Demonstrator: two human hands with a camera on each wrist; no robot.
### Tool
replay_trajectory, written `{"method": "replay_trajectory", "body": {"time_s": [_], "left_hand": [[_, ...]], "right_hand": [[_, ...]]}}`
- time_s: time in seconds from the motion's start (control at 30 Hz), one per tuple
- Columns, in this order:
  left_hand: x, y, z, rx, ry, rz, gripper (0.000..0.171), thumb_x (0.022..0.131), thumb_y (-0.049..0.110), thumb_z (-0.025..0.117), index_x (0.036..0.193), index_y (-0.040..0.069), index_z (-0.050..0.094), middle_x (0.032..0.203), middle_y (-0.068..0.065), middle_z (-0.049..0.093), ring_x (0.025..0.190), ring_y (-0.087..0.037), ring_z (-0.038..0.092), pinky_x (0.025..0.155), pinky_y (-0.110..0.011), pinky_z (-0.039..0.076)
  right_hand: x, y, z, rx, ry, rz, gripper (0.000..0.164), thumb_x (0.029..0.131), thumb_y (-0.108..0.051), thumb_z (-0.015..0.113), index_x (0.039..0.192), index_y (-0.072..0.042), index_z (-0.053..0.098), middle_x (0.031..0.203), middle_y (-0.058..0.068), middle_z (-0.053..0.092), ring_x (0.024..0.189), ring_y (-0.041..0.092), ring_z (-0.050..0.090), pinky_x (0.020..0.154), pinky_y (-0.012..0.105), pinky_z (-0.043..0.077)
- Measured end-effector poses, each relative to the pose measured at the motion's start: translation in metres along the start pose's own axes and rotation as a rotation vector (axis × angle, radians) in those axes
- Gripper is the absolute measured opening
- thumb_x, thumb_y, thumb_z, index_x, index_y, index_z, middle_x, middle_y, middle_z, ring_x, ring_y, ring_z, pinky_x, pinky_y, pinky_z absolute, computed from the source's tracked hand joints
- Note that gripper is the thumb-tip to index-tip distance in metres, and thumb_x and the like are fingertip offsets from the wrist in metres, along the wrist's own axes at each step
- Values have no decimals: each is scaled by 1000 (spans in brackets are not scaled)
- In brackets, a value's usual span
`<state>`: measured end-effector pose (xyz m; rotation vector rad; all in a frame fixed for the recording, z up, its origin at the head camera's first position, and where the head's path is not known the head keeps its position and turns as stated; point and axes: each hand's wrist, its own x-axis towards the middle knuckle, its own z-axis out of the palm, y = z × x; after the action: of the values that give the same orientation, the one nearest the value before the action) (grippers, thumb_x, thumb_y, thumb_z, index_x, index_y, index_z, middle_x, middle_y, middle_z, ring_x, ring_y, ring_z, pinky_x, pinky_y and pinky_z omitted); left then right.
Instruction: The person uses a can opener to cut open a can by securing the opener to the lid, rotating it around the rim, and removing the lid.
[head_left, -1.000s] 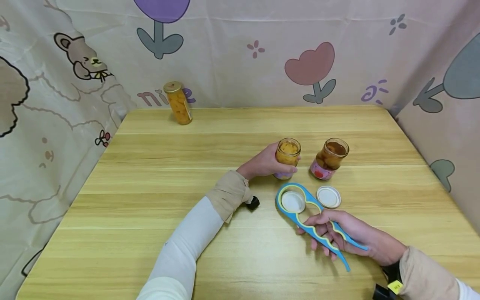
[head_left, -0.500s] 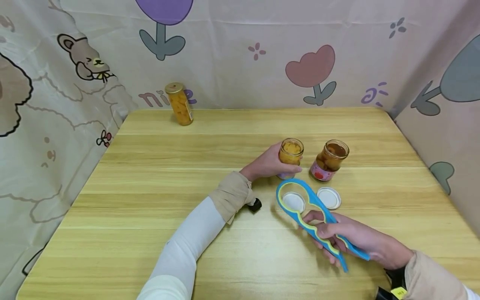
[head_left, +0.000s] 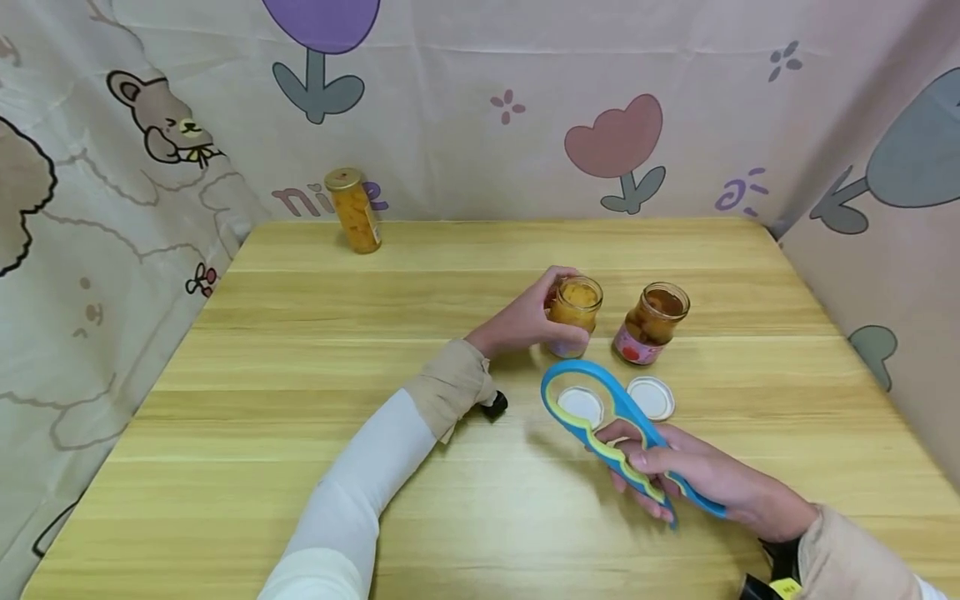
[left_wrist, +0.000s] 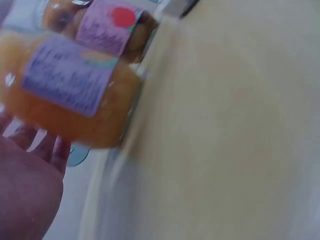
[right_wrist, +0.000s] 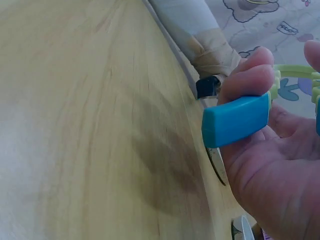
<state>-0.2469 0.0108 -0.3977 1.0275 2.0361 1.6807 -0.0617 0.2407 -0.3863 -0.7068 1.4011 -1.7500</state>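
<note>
In the head view my left hand (head_left: 528, 318) curves round an open glass jar of yellow fruit (head_left: 576, 304), its thumb across the front and fingers behind. The left wrist view shows this jar's purple label (left_wrist: 67, 77) and the left palm (left_wrist: 30, 190) beside it. My right hand (head_left: 705, 467) holds a blue-and-yellow jar opener (head_left: 633, 402) by its handles, raised above the table; one blue handle (right_wrist: 237, 120) shows in the right wrist view. Through the opener's loop a white lid (head_left: 580, 406) is visible. Another lid (head_left: 651, 398) lies to its right.
A second open jar with brownish contents and a pink label (head_left: 652, 323) stands just right of the held one. At the table's back left stands a lidded jar of orange fruit (head_left: 354, 212). A patterned curtain (head_left: 450, 125) hangs behind the wooden table (head_left: 315, 308).
My left hand's fingers have lifted somewhat behind the yellow fruit jar, which stands about where it did. The right hand has tilted the jar opener, and its handles have come closer together.
</note>
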Motion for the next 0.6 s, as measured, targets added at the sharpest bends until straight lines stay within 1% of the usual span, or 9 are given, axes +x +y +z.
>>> {"method": "replay_trajectory", "body": {"time_s": [0.1, 0.17, 0.23, 0.3, 0.33, 0.4, 0.47, 0.53, 0.6], "left_hand": [[-3, 3, -16, -33, 29, 110, 90, 80, 74, 54, 142, 12, 32, 132, -12, 48, 122, -23, 47, 99, -43, 43], [-3, 9, -31, -59, 90, 193, 95, 83, 79, 39, 140, 2, 34, 131, -19, 48, 123, -30, 46, 98, -48, 42], [-4, 15, -48, -67, 201, 251, 91, 90, 74, 33, 135, -5, 37, 126, -23, 50, 120, -35, 47, 93, -49, 42], [-5, 20, -68, -78, 337, 269, 79, 96, 64, 31, 128, -7, 42, 118, -21, 54, 115, -37, 49, 88, -43, 44], [-6, 21, -78, -83, 415, 261, 71, 98, 59, 32, 124, -6, 45, 115, -18, 55, 112, -36, 50, 85, -40, 44], [-9, 22, -101, -74, 581, 210, 54, 101, 47, 34, 115, -3, 50, 109, -15, 57, 108, -34, 52, 81, -36, 45], [-16, 26, -122, -46, 736, 126, 38, 101, 38, 40, 109, 4, 53, 104, -9, 58, 103, -27, 54, 79, -30, 44], [-27, 32, -138, 23, 889, 41, 23, 100, 31, 47, 104, 10, 53, 99, -5, 57, 97, -21, 55, 79, -26, 43], [-39, 34, -153, 90, 1014, -13, 16, 97, 26, 54, 100, 11, 52, 93, -1, 54, 90, -15, 52, 76, -23, 41]], "right_hand": [[1, 2, -2, 16, -16, -38, 38, 101, -5, 25, 136, 9, 28, 105, 18, 58, 56, 32, 48, 36, 51, 24], [1, 1, -3, 24, -30, -61, 37, 101, -4, 24, 136, 10, 26, 106, 18, 58, 56, 35, 46, 37, 53, 22], [1, 0, -3, 14, -24, -60, 37, 101, -4, 26, 136, 9, 27, 106, 17, 59, 56, 30, 49, 36, 49, 26], [2, -2, -2, 1, -15, -54, 37, 101, -3, 28, 136, 10, 27, 104, 15, 60, 56, 27, 51, 37, 47, 31], [2, -2, -1, -12, -8, -52, 37, 100, -2, 28, 135, 10, 28, 102, 14, 60, 56, 25, 52, 37, 45, 34], [2, -2, 1, -39, 13, -43, 36, 100, 0, 30, 134, 11, 29, 99, 13, 60, 54, 28, 50, 40, 41, 41], [2, -3, 2, -64, 18, -50, 36, 100, 1, 30, 134, 12, 30, 97, 15, 59, 52, 32, 47, 41, 40, 44], [2, -4, 4, -110, 33, -57, 34, 101, 1, 29, 134, 11, 33, 93, 19, 57, 52, 33, 46, 42, 37, 46], [2, -5, 5, -151, 41, -73, 34, 102, 0, 27, 133, 11, 34, 91, 25, 54, 51, 33, 46, 41, 37, 46]]}}
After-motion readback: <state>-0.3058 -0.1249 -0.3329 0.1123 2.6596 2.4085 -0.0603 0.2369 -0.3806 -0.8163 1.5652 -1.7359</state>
